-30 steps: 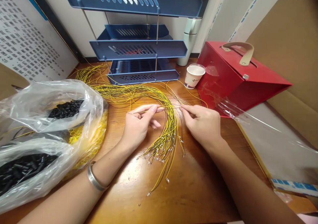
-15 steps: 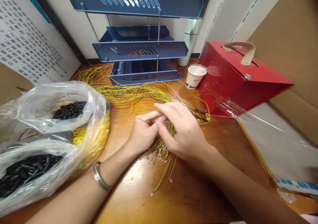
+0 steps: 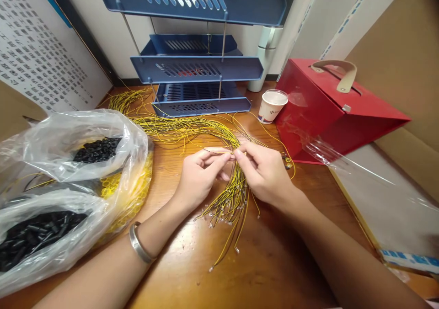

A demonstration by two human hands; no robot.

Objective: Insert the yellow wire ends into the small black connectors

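Note:
A bundle of thin yellow wires (image 3: 192, 128) with small clear ends curves across the wooden table (image 3: 274, 263) from the blue trays down to the middle. My left hand (image 3: 199, 178) and my right hand (image 3: 265, 174) meet above the bundle with fingertips touching. Both are pinched on a thin wire between them; the piece itself is too fine to make out well. A metal bangle sits on my left wrist.
Clear plastic bags (image 3: 68, 162) with small black parts and yellow rings lie at the left. A blue stacked tray rack (image 3: 199, 66) stands at the back. A paper cup (image 3: 272, 105), a red box (image 3: 329, 108) and a clear sheet (image 3: 377, 194) are at the right.
My hands were apart, holding a wire stretched between them. The right hand then crossed over to the left one, and now both pinch together above the bundle.

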